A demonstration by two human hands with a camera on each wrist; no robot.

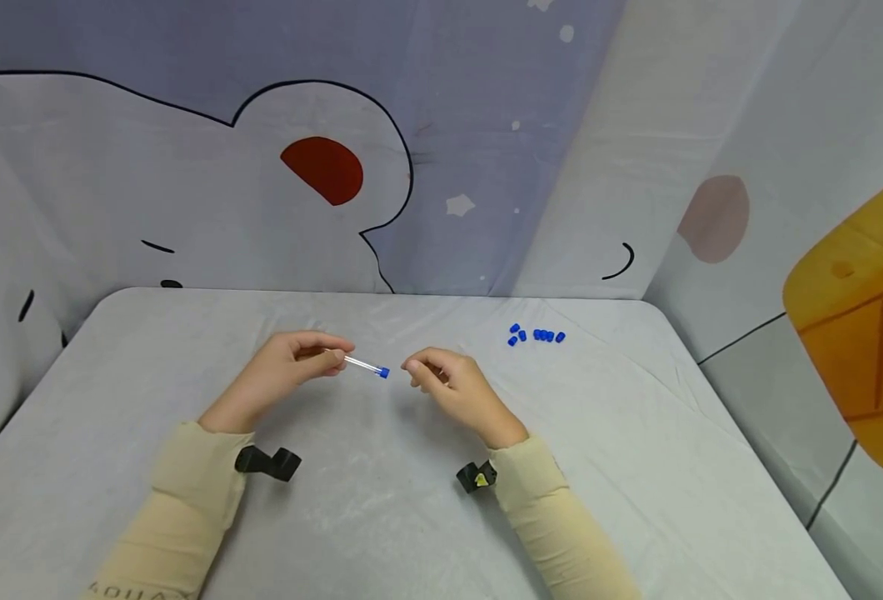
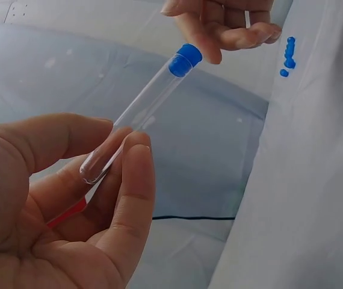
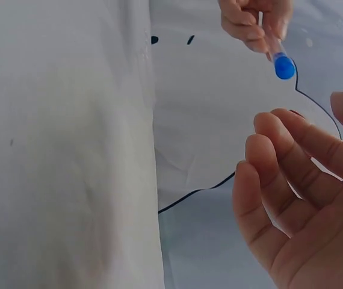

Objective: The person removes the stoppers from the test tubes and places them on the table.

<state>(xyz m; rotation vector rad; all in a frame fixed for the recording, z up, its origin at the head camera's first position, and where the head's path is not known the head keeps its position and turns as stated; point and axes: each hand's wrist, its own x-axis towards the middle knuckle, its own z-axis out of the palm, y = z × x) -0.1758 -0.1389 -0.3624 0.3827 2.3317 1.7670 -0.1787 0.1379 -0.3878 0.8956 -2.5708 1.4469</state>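
My left hand (image 1: 287,371) pinches a clear test tube (image 2: 144,108) near its rounded bottom end, between thumb and fingertips. A blue cap (image 2: 185,60) is seated in the tube's mouth, which points toward my right hand (image 1: 452,387). That hand is held a short gap from the cap, its fingers (image 3: 280,162) loosely bent with nothing between them. In the right wrist view the blue cap faces the camera, beyond the right fingertips.
Several loose blue caps (image 1: 543,335) lie toward the back right of the white-covered table (image 1: 381,517). A printed cloth backdrop (image 1: 471,150) rises behind the table's far edge, and another printed cloth stands along the right side.
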